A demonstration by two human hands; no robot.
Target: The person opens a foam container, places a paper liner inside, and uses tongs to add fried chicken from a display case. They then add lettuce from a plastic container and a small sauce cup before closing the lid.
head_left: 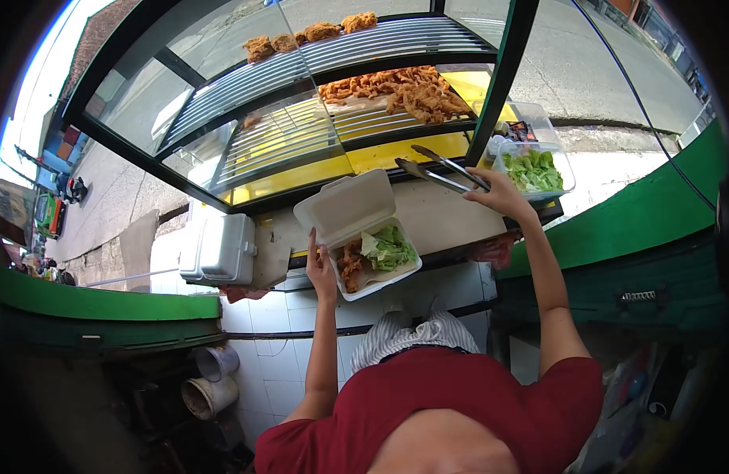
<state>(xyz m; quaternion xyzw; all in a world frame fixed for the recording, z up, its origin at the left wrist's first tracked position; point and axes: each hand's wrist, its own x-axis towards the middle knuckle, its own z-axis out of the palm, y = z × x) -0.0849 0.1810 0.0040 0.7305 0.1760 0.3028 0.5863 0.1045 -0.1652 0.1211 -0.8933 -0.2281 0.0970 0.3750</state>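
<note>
An open foam takeaway box (344,207) sits tilted at the front edge of the counter, its lid raised toward the display case. Inside it are fried chicken pieces (350,265) on the left and green lettuce (389,249) on the right. My left hand (322,267) grips the box's left side near the hinge, index finger stretched upward. In my right hand (502,195) are metal tongs (439,175), held above the counter with their tips pointing left and spread apart. Nothing shows between the tips. Just right of that hand stands a clear plastic tub (568,178) of lettuce leaves (532,171).
A glass display case (333,146) stands behind the counter (435,213), with fried chicken on its racks. Closed foam boxes (226,249) are stacked at the left. Green side panels (617,213) flank me, and buckets (210,395) stand low at the left.
</note>
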